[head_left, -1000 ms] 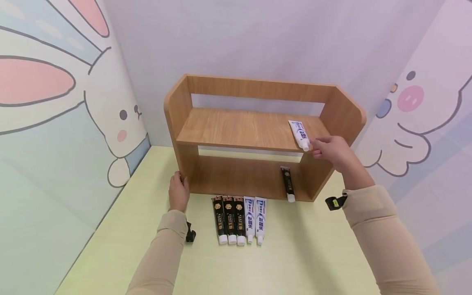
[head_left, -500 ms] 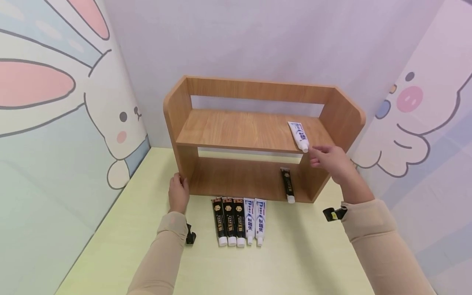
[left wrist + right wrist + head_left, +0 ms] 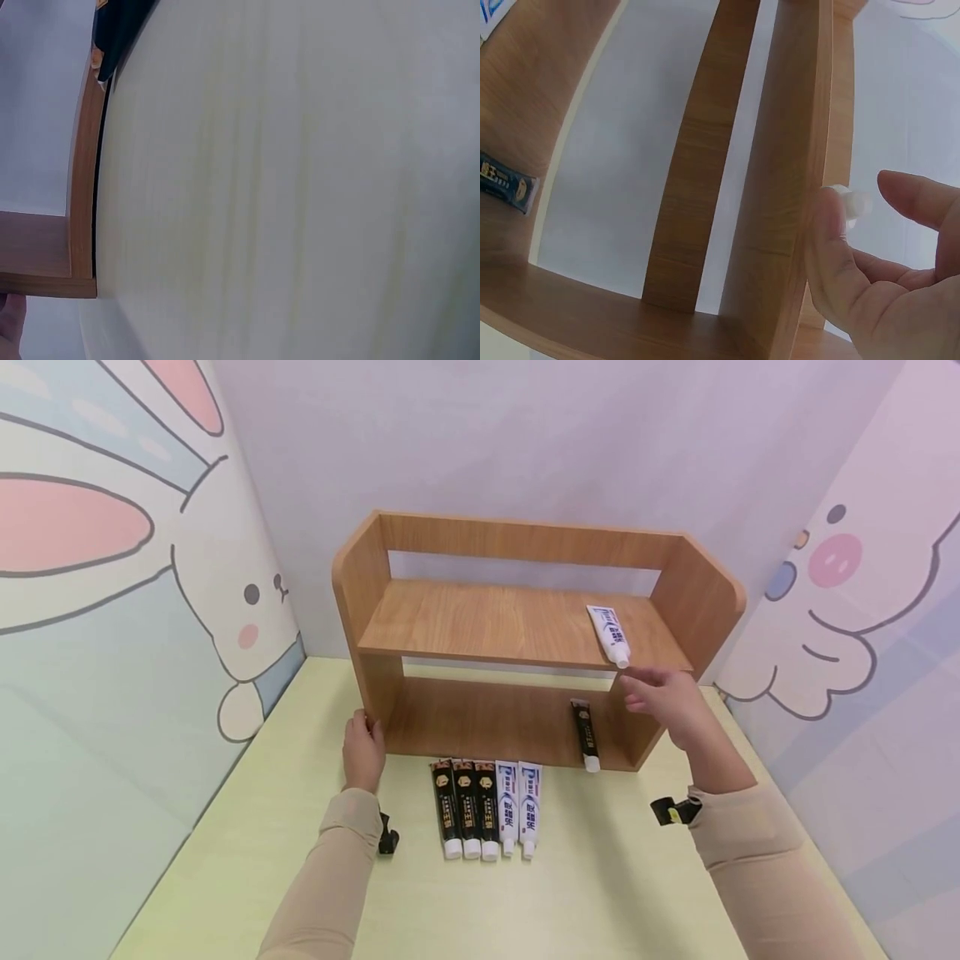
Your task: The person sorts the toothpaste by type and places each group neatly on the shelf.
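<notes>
A white toothpaste tube (image 3: 609, 633) lies on the upper board of the wooden shelf (image 3: 480, 622), its cap over the front edge. My right hand (image 3: 663, 702) is just below and right of that cap; in the right wrist view the thumb and a finger (image 3: 919, 199) are parted, with one fingertip overlapping the cap (image 3: 853, 204). A black toothpaste tube (image 3: 584, 735) rests on the lower board at the right. At the shelf's lower left my left hand (image 3: 363, 753) holds the front edge of the side panel (image 3: 82, 287), a finger showing against its outer face.
In front of the shelf, several toothpaste tubes lie side by side on the pale table (image 3: 480, 910): black ones (image 3: 466, 810) on the left, two white ones (image 3: 519, 810) on the right. Cartoon-printed walls (image 3: 247, 568) stand at both sides, a plain backdrop behind.
My right hand has drawn slightly down and toward me from beside the white tube's cap. The tube stays on the upper board. My left hand keeps its place at the side panel.
</notes>
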{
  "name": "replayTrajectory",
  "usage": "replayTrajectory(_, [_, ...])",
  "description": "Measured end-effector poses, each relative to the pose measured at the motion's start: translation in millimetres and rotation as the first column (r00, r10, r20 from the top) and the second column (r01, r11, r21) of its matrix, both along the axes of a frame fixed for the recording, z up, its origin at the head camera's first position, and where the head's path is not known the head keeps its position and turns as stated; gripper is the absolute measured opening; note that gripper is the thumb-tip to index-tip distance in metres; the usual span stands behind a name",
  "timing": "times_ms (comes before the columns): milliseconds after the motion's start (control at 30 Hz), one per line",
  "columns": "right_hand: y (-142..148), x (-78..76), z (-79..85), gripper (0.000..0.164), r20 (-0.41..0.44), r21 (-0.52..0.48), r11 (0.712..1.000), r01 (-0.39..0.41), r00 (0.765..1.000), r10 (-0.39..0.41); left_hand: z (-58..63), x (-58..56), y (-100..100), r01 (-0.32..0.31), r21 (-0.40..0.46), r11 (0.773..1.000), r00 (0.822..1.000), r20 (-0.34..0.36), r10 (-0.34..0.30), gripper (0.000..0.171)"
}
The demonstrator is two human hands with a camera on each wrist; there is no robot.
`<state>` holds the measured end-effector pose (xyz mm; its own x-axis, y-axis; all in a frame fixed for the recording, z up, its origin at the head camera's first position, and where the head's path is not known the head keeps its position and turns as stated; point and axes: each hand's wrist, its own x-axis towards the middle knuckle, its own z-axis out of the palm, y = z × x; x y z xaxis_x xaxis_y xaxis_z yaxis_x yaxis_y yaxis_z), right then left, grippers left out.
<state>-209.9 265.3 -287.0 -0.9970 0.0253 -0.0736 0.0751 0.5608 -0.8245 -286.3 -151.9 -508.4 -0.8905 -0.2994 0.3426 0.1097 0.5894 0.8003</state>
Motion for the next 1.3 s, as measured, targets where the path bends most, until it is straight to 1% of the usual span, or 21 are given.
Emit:
replayTrajectory(133, [-1,2.4,-8.3,0.058,0.008,-0.004,1.0,-0.002,1.0,0.002,-1.4,-0.6,-1,-0.007,-0.018,1.0,1.0,-0.023,0.006,0.018])
replayTrajectory(233, [-3,4.3,-12.9,0.058,0.008,-0.012,1.0,-0.005,1.0,0.005,-1.9,-1.2,0,-0.012,-0.023,1.0,1.0,-0.023,0.011,0.017])
replayTrajectory(433, [-7,7.4,-23.5,0.056,0.017,-0.032,0.999,-0.018,1.0,0.018,-1.5,-0.4,2,-0.012,-0.006,1.0,1.0,-0.005,0.012,0.018])
replayTrajectory(800, [-16,8.3,-43.3,0.057,0.057,-0.053,0.998,-0.023,0.998,0.026,-2.0,-2.8,1,-0.014,0.001,1.0,0.999,-0.033,0.014,0.017])
replayTrajectory(967, [-20,10.1,-51.9,0.057,0.075,-0.054,0.998,-0.019,0.997,0.023,0.0,-3.5,0,-0.011,0.001,1.0,0.999,-0.04,0.011,0.017])
replayTrajectory(1067, [-23,11.4,-59.9,0.055,0.073,-0.053,0.998,-0.018,0.997,0.022,0.1,-3.7,0,-0.013,0.0,1.0,0.999,-0.042,0.013,0.017])
replayTrajectory(1300, [-35,16.7,-84.3,0.053,0.085,-0.1,0.995,-0.018,0.996,0.027,-1.7,-3.2,0,-0.012,0.001,1.0,1.0,-0.027,0.012,0.017])
